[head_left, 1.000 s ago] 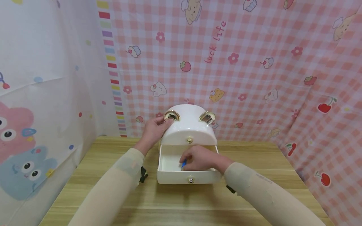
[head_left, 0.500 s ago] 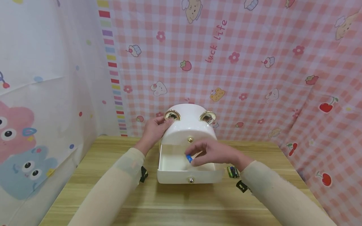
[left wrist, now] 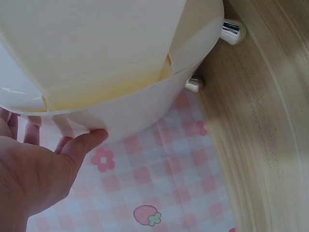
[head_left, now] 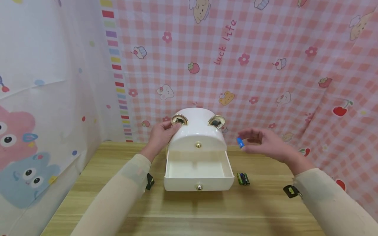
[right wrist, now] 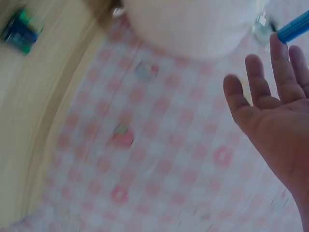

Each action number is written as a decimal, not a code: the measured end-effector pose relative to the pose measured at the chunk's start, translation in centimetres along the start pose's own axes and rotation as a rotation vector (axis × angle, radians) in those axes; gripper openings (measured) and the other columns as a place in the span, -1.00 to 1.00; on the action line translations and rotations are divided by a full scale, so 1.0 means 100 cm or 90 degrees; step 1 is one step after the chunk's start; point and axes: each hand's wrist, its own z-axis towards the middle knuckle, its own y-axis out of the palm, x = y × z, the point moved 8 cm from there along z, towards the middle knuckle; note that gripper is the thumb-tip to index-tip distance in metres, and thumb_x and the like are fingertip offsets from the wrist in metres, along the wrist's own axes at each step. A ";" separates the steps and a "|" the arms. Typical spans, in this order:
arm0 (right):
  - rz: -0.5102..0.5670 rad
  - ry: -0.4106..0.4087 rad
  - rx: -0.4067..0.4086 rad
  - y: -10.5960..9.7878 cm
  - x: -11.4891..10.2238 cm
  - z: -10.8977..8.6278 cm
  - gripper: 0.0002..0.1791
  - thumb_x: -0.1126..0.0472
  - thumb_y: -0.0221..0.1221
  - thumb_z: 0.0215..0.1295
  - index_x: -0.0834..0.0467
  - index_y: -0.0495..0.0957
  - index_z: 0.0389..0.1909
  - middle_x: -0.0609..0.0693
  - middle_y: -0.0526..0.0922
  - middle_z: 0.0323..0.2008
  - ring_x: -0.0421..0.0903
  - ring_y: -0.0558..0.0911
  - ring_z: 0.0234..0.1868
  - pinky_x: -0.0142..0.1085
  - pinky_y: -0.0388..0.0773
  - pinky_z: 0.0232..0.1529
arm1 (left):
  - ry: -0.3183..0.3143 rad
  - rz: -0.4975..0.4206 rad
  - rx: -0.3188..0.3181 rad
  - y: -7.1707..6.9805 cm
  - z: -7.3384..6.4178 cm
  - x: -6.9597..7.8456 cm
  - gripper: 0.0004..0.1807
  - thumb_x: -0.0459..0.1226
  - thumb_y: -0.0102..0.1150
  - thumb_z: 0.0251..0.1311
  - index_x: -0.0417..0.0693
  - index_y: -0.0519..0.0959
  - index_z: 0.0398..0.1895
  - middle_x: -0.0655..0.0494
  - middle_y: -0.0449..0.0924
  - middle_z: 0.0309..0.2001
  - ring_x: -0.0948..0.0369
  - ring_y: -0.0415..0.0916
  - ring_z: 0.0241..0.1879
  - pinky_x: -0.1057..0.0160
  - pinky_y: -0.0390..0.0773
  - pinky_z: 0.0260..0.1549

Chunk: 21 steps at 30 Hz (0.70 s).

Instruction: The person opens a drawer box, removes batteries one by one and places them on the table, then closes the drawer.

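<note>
A white two-drawer storage box (head_left: 196, 131) with gold-rimmed eyes stands at the back of the wooden table. Its lower drawer (head_left: 198, 184) is pulled out and holds nothing. My left hand (head_left: 161, 135) grips the box's left side, thumb by the left eye. In the left wrist view that hand's fingers (left wrist: 91, 141) lie along the white wall. Up in the air to the right of the box, my right hand (head_left: 265, 144) pinches a small blue battery (head_left: 240, 143) between thumb and fingertips. The same battery (right wrist: 295, 28) shows at the right wrist view's upper right.
Several green-and-black batteries (head_left: 243, 179) lie side by side on the table (head_left: 206, 213), just right of the drawer. A pink checked cloth (head_left: 189, 78) hangs close behind the box, and a white printed cloth (head_left: 53, 108) hangs at the left.
My right hand has lifted the blue battery out of the drawer and carried it right and up, past the box. The batteries on the table have come into view. My left hand stays put.
</note>
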 end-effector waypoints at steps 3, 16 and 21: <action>-0.020 0.026 0.035 -0.019 0.016 -0.009 -0.42 0.08 0.40 0.45 0.14 0.51 0.40 0.18 0.57 0.43 0.31 0.47 0.50 0.28 0.39 0.49 | -0.005 0.001 0.000 0.000 0.001 -0.001 -0.57 0.00 0.44 0.37 -0.01 0.78 0.17 -0.01 0.83 -0.08 0.37 0.65 -0.39 0.39 0.69 -0.34; -0.234 0.084 0.077 -0.039 0.081 -0.025 -0.34 -0.03 0.46 0.36 0.21 0.56 0.35 0.28 0.64 0.31 0.38 0.48 0.43 0.39 0.42 0.37 | -0.013 0.000 0.005 -0.002 0.001 -0.004 -0.60 -0.01 0.45 0.36 -0.09 0.81 0.07 0.30 0.74 -0.37 0.38 0.63 -0.42 0.41 0.66 -0.36; -0.310 0.070 0.066 -0.028 0.098 -0.025 -0.35 0.02 0.52 0.27 0.24 0.61 0.29 0.27 0.70 0.22 0.36 0.60 0.30 0.31 0.58 0.23 | -0.010 0.017 0.005 -0.001 0.001 -0.001 -0.58 0.02 0.45 0.35 -0.05 0.80 0.09 0.13 0.80 -0.24 0.37 0.64 -0.37 0.41 0.67 -0.33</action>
